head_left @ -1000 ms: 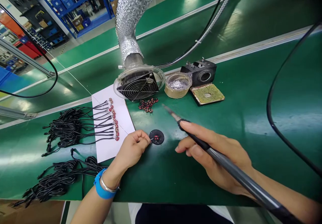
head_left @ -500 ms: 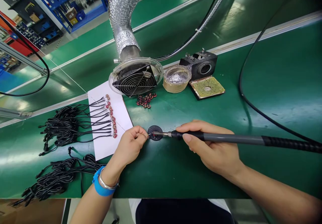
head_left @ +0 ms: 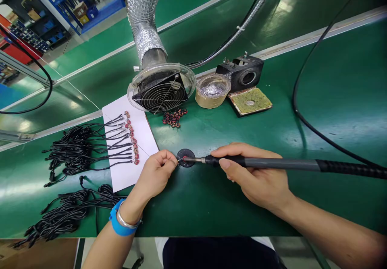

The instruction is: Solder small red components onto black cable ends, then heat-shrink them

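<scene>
My right hand [head_left: 256,176] is wrapped around a soldering iron [head_left: 272,163], its metal tip pointing left onto a small black round disc [head_left: 182,153]. A tiny red ring-shaped part [head_left: 184,158] sits on this disc, touching or right beside the tip. From the left, my left hand [head_left: 160,170] pinches a thin solder wire [head_left: 142,149] close to the disc's edge. That wire trails back to the upper left. How exactly tip, wire and part meet is too small to make out.
A fume extractor [head_left: 163,94] on a foil duct hangs behind the disc. Near it lie small red-black rings [head_left: 175,118], a taped round container [head_left: 212,96], and an iron stand [head_left: 242,73] with a sponge [head_left: 250,101]. Black cables [head_left: 72,150] lead onto white paper [head_left: 121,178] at left.
The view has shifted slightly. Both hands keep nearly the same pose, with the iron tip still over the disc.
</scene>
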A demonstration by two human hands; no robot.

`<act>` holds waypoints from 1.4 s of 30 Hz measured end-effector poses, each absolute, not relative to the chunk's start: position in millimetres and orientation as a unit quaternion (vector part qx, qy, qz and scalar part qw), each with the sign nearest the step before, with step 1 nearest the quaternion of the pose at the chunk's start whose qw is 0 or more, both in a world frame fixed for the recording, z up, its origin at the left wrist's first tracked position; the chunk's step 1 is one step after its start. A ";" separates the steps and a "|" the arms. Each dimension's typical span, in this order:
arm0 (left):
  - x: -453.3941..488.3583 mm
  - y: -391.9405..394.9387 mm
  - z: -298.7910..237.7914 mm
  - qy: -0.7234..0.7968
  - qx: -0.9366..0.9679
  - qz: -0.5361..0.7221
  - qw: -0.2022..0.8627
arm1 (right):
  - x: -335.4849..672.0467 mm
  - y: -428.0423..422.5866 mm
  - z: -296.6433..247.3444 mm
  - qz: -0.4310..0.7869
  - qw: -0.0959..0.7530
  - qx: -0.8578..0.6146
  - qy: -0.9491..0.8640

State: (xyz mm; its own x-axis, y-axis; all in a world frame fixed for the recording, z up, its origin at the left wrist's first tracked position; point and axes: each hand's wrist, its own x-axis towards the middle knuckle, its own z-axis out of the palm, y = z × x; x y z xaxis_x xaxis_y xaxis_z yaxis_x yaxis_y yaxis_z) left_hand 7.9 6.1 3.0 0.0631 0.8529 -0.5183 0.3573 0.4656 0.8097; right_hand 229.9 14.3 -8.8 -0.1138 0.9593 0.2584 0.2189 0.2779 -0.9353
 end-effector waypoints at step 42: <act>7.1 4.1 7.0 0.638 0.502 0.192 0.552 | 228.5 12.6 -1.1 0.319 0.548 -0.336 -0.696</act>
